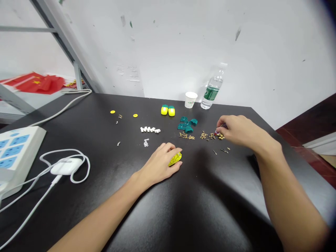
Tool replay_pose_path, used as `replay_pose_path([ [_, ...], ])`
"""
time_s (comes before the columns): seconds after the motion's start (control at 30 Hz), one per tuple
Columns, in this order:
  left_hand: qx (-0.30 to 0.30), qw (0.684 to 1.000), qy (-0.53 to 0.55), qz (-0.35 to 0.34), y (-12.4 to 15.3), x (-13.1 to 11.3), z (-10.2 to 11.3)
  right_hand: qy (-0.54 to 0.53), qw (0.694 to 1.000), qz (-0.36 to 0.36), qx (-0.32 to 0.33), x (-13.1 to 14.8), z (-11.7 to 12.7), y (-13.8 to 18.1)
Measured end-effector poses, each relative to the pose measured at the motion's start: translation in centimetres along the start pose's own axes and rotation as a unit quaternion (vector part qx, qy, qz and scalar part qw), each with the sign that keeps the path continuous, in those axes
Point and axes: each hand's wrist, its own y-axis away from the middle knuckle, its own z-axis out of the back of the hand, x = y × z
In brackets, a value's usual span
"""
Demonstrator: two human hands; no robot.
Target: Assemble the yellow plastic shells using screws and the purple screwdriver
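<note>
Yellow plastic piece in left hand

A scuffed white wall, marked with specks and old tape traces, rises behind the black table, whose surface carries a soft glare. To the left stands a grey metal shelf frame, with red flags lying on its pale shelf. A dark red surface shows at right.

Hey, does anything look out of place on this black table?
One thing: a small grey metal part lies alone toward the left, well away from the brass pins clustered near the right hand, so it looks stray.
</note>
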Motion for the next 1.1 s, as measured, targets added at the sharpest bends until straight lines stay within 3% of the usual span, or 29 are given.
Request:
replay_pose_path([
  [0.6, -0.013, 1.0, -0.002, -0.006, 0.1, -0.2, 0.1, 0.0, 1.0, -0.006, -0.008, 0.4, 0.1, 0.3],
  [0.87, -0.075, 0.997, 0.019, -0.004, 0.1, -0.1, -0.2, -0.093, 0.993, 0.063, -0.044, 3.0, 1.3, 2.7],
  [1.1, -0.136, 0.99, 0.022, -0.006, 0.1, -0.2, -0.5, -0.211, 0.965, 0.152, -0.025, 5.4, 1.2, 4.0],
])
